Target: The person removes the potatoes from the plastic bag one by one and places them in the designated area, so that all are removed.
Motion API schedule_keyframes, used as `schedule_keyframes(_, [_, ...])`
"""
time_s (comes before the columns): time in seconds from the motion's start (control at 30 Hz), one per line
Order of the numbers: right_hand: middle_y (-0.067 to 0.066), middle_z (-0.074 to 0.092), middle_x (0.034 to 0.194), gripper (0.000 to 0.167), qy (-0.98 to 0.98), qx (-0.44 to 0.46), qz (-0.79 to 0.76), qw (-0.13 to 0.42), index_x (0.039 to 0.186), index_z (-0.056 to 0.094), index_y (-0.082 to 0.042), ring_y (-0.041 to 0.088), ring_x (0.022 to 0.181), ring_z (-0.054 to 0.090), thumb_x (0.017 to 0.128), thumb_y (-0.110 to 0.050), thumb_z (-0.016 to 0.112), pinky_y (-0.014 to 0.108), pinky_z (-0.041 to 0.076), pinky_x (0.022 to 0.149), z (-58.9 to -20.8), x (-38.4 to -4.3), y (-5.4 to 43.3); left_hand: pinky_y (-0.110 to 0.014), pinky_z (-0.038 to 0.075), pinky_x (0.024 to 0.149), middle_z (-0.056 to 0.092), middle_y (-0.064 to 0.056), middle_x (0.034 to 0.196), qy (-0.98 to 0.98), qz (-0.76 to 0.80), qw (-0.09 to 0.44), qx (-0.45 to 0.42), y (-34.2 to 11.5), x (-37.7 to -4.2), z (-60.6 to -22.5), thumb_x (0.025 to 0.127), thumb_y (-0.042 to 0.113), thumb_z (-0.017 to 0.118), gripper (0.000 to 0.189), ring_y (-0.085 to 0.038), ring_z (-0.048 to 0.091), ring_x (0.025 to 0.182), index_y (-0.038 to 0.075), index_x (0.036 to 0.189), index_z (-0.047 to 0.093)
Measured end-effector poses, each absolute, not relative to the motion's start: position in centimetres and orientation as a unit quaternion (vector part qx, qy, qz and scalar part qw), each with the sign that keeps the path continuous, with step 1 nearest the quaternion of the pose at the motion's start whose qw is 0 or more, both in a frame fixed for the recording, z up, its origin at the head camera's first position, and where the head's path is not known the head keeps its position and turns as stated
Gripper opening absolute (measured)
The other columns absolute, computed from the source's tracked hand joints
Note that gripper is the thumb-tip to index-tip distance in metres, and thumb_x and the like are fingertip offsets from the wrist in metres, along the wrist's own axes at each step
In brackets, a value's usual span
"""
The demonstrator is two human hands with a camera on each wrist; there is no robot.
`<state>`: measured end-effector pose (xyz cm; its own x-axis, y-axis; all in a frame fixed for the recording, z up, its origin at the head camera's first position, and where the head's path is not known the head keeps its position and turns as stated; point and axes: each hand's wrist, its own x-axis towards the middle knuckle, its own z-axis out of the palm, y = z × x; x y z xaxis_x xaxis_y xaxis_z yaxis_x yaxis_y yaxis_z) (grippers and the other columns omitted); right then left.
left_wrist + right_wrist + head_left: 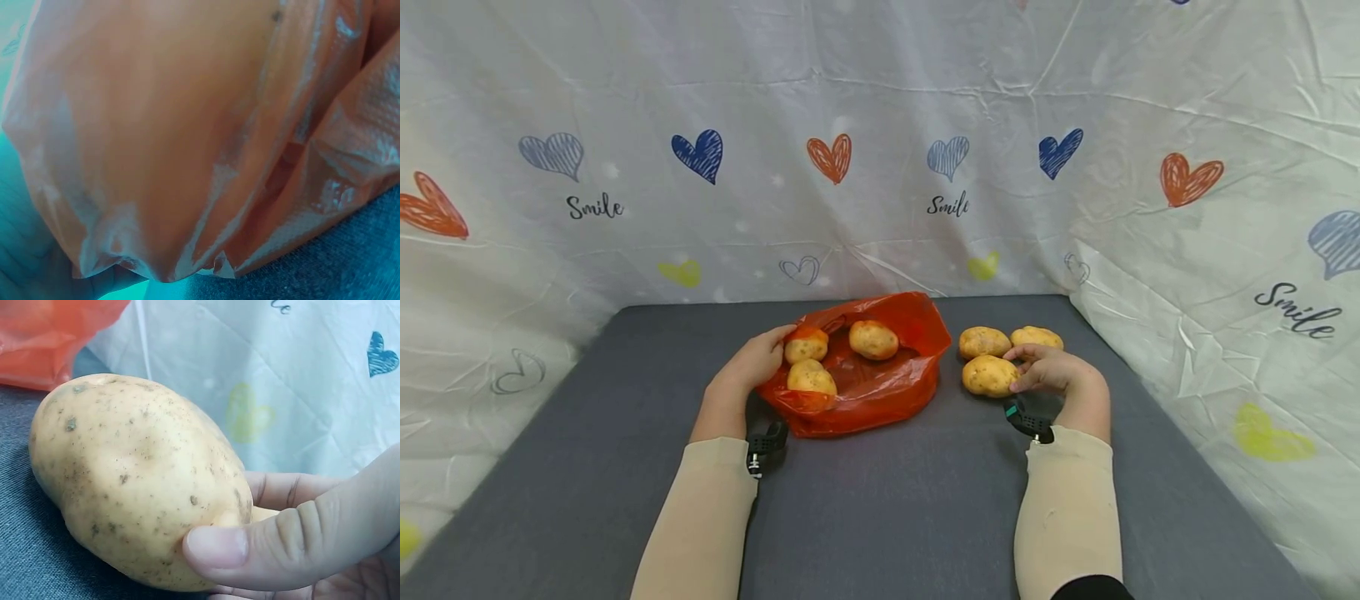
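Observation:
A red plastic bag (880, 410) lies with its mouth spread, showing one potato (873, 340) towards its back and two potatoes (811, 377) at its left side. My left hand (749, 362) grips the bag's left edge, beside those two; most of its fingers are hidden. In the left wrist view the bag's film (169, 137) fills the picture, stretched over something rounded. To the right of the bag, my right hand (1058, 372) pinches a speckled potato (137, 481) at its right end, thumb on the near side. Two more potatoes (983, 342) lie just behind it.
Everything rests on a dark grey tabletop (887, 517). A pale sheet (880, 192) printed with hearts and "Smile" hangs along the back and sides. Each wrist wears a black strapped device (766, 443).

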<state>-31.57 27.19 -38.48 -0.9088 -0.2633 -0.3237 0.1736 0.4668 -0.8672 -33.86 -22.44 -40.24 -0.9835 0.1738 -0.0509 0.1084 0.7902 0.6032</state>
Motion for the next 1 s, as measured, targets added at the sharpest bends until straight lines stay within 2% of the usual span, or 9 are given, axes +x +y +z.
schedule_keyframes(0.1, [0.011,0.048,0.102,0.059,0.829,-0.026,-0.517,0.212,0.138,0.048,0.001,0.020,0.090,0.051,0.087,0.004,0.077,0.037,0.050,0.088,-38.5,-31.6,27.1,-0.060,0.024,0.120,0.034,-0.021,0.162,0.945,0.312,0.048,0.082,-22.4,-34.0,-40.2,0.111,0.019,0.034,0.051,-0.041,0.030,0.148,0.013,0.162,0.033])
schedule_keyframes(0.2, [0.012,0.048,0.106,0.060,0.830,-0.022,-0.515,0.211,0.140,0.048,0.000,0.021,0.093,0.052,0.088,0.003,0.077,0.040,0.049,0.092,-38.5,-31.5,27.1,-0.061,0.024,0.120,0.034,-0.022,0.162,0.946,0.310,0.049,0.085,-22.4,-34.0,-40.1,0.111,0.019,0.035,0.051,-0.042,0.030,0.148,0.012,0.162,0.034])
schedule_keyframes(0.43, [0.025,0.045,0.138,0.068,0.836,-0.011,-0.505,0.214,0.150,0.041,-0.001,0.031,0.121,0.052,0.090,-0.001,0.076,0.049,0.043,0.109,-37.9,-31.1,27.3,-0.060,0.024,0.120,0.035,-0.021,0.162,0.947,0.306,0.047,0.088,-22.4,-34.0,-40.2,0.111,0.019,0.034,0.051,-0.042,0.031,0.148,0.012,0.161,0.034])
schedule_keyframes(0.6, [0.032,0.037,0.149,0.072,0.833,-0.010,-0.513,0.207,0.154,0.033,0.001,0.038,0.134,0.044,0.093,-0.001,0.072,0.052,0.038,0.114,-36.9,-30.7,27.3,-0.061,0.024,0.119,0.034,-0.022,0.162,0.947,0.305,0.048,0.087,-22.4,-34.0,-40.2,0.111,0.018,0.035,0.051,-0.042,0.031,0.148,0.011,0.161,0.034])
schedule_keyframes(0.77, [0.032,0.039,0.149,0.074,0.853,-0.024,-0.489,0.178,0.155,0.032,0.002,0.040,0.133,0.045,0.095,-0.007,0.073,0.056,0.038,0.113,-35.7,-30.3,27.0,-0.061,0.024,0.119,0.034,-0.022,0.162,0.947,0.306,0.048,0.087,-22.4,-33.9,-40.3,0.111,0.017,0.035,0.051,-0.042,0.031,0.148,0.011,0.161,0.034])
schedule_keyframes(1.0, [0.029,0.048,0.144,0.066,0.893,-0.053,-0.437,0.090,0.151,0.042,0.002,0.040,0.127,0.050,0.097,-0.021,0.073,0.057,0.040,0.109,-33.8,-30.0,25.7,-0.061,0.024,0.119,0.033,-0.022,0.162,0.947,0.308,0.051,0.080,-22.4,-34.0,-40.2,0.111,0.018,0.035,0.051,-0.042,0.031,0.148,0.013,0.162,0.033])
